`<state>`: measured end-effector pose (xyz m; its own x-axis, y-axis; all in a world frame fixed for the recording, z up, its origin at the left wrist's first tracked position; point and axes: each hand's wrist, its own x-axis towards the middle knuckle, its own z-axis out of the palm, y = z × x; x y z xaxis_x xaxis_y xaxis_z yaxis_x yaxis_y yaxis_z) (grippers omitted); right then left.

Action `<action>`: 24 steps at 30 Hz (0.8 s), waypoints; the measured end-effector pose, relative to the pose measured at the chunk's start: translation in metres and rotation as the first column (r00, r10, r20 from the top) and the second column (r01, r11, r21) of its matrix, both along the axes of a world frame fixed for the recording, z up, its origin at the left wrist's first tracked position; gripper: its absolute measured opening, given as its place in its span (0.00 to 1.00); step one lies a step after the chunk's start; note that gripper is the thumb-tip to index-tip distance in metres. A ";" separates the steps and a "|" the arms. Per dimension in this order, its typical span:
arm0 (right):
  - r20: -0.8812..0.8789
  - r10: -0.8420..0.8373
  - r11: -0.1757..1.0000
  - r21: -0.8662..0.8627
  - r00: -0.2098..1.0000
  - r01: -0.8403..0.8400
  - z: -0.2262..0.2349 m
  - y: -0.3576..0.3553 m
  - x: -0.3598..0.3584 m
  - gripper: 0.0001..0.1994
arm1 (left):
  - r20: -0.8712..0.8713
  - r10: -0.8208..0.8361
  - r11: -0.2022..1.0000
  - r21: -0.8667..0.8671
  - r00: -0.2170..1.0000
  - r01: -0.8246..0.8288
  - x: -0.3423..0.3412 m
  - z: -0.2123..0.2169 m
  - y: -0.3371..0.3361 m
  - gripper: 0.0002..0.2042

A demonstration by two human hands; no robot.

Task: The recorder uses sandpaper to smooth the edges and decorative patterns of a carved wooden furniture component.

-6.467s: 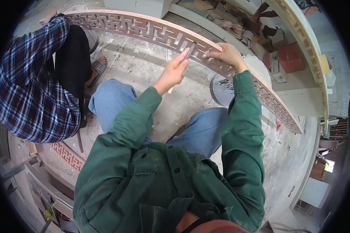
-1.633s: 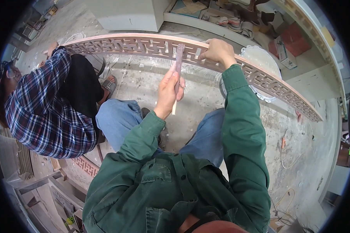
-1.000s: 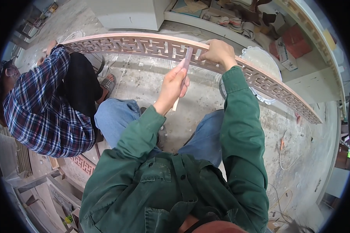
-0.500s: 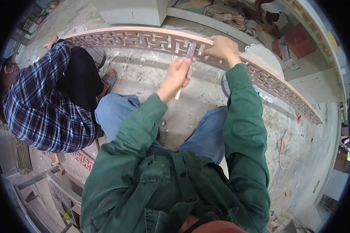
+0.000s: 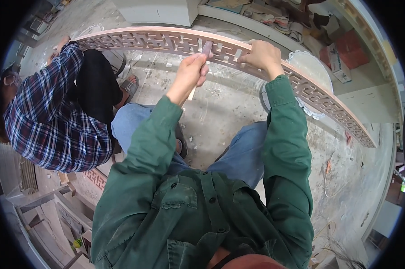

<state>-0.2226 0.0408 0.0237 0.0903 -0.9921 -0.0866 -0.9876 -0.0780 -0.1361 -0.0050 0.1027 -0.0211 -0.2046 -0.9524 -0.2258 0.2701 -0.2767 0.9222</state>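
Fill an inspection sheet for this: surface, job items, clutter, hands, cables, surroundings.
Surface: grey floor, stained, debris-specked.
Job items: long fretwork panel; slim stick overlapping it in view, contact unclear.
Clutter: jumbled items and red box, upper right.
Hands: left hand closed around stick; right hand gripping panel's upper edge.
Cables: thin cord with orange fitting on floor, right.
Surroundings: co-worker in plaid shirt at left, one hand near panel's left end.

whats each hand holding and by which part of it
Left hand: narrow stick, by its middle. Right hand: fretwork panel, by its upper edge.
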 end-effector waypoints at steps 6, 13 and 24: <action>0.056 -0.001 0.995 0.104 0.998 -0.005 0.006 -0.004 0.005 0.24 | -0.052 0.051 0.998 0.035 0.997 -0.049 -0.011 0.001 -0.027 0.12; -0.008 0.012 0.999 -0.037 1.000 -0.012 0.001 0.003 -0.003 0.22 | -0.041 -0.017 1.000 0.007 0.999 0.018 0.006 -0.005 0.012 0.13; 0.026 -0.019 0.998 0.065 0.999 0.017 0.005 -0.001 -0.002 0.26 | -0.071 -0.004 0.999 0.035 0.997 0.007 0.010 -0.003 0.012 0.11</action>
<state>-0.2246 0.0398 0.0291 0.0758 -0.9860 -0.1485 -0.9848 -0.0507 -0.1663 0.0051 0.1146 -0.0246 -0.2264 -0.9431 -0.2435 0.3329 -0.3098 0.8906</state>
